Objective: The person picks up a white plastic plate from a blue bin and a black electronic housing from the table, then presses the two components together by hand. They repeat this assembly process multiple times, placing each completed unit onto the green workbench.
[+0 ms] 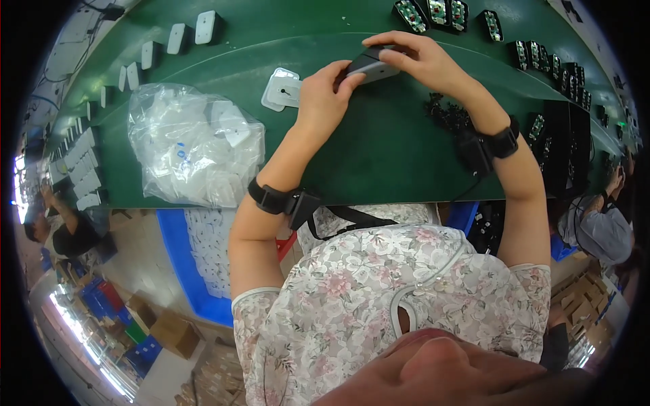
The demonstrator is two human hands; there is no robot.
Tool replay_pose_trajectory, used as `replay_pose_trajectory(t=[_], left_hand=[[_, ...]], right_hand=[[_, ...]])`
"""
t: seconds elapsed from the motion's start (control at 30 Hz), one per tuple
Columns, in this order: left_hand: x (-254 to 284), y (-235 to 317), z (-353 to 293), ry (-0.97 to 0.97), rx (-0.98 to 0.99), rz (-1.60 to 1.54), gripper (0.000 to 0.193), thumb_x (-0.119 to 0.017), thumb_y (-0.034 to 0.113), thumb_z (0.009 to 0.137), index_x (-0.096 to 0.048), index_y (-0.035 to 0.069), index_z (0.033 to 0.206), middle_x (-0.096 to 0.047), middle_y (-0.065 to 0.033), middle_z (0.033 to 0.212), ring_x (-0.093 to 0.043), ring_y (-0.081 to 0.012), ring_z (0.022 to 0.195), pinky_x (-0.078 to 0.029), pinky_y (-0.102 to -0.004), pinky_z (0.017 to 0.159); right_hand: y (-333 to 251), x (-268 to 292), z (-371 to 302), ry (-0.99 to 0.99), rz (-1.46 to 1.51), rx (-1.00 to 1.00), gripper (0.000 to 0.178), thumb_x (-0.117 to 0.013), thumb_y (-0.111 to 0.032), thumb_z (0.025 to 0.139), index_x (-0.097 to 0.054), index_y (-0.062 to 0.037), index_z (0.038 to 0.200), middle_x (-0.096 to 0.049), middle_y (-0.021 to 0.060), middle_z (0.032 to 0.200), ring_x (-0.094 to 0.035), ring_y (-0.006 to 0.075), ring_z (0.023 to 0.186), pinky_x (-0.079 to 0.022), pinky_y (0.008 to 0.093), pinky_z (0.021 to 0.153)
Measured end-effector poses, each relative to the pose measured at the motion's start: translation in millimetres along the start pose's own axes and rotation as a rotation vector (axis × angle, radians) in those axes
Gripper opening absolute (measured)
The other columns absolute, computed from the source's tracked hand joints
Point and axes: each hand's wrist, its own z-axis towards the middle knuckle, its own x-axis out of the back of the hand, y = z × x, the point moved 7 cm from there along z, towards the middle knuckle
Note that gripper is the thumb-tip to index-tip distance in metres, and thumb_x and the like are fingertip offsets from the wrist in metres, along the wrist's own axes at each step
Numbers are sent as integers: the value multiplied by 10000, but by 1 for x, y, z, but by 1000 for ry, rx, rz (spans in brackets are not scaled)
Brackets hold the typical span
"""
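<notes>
A small grey and black box-shaped plastic case is held between my two hands above the green table. My left hand pinches its near left end between thumb and fingers. At its far right end, my right hand grips it with the fingers over the top and the thumb along the side. Just left of my left hand lie a few flat white plastic covers, partly hidden by that hand. A heap of small black parts sits beside my right forearm.
A clear bag of white parts lies at left on the green table. White cases line the far left. Black cases with circuit boards stand far right. A blue bin is below the table edge. Other people work at both sides.
</notes>
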Motion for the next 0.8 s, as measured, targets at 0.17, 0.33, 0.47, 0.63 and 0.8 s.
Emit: replay_pose_trajectory(t=[0.17, 0.33, 0.47, 0.63, 0.8], left_hand=[[8, 7, -5, -129, 192, -235, 333, -639, 203, 901, -617, -53, 1113, -660, -62, 791, -599, -95, 659, -473, -215, 597], [13, 11, -4, -144, 163, -286, 288, -641, 188, 893, -632, -41, 1067, -662, -71, 743, -613, -99, 627, -484, -228, 562], [23, 11, 22, -125, 136, -296, 265, -633, 174, 895, -636, -45, 1044, -659, -70, 730, -619, -104, 596, -488, -231, 536], [69, -41, 110, -16, 101, -132, 277, -611, 271, 904, -656, 7, 971, -665, -90, 693, -631, -150, 557, -483, -279, 513], [101, -119, 174, -336, -58, -747, 360, -571, 292, 935, -625, -62, 967, -686, -182, 775, -630, -170, 547, -512, -223, 523]], right_hand=[[-9, -10, -9, 53, 111, 46, 395, -671, -184, 871, -573, -73, 1237, -620, 41, 1062, -585, 99, 901, -490, 251, 790], [-19, -11, -6, 18, 70, 47, 370, -671, -195, 871, -582, -53, 1200, -623, 48, 1054, -598, 117, 909, -497, 269, 807], [-12, 0, 8, 113, 104, 114, 430, -670, -212, 875, -547, -64, 1259, -598, 53, 1136, -601, 118, 923, -494, 261, 808], [-1, 60, 14, 399, 57, -161, 434, -682, -319, 855, -564, -83, 1200, -557, 99, 1194, -551, 241, 1043, -455, 370, 868], [-27, 65, 16, 614, -580, 12, 452, -711, -327, 788, -593, -32, 1111, -563, 120, 1101, -545, 270, 1010, -453, 367, 854]])
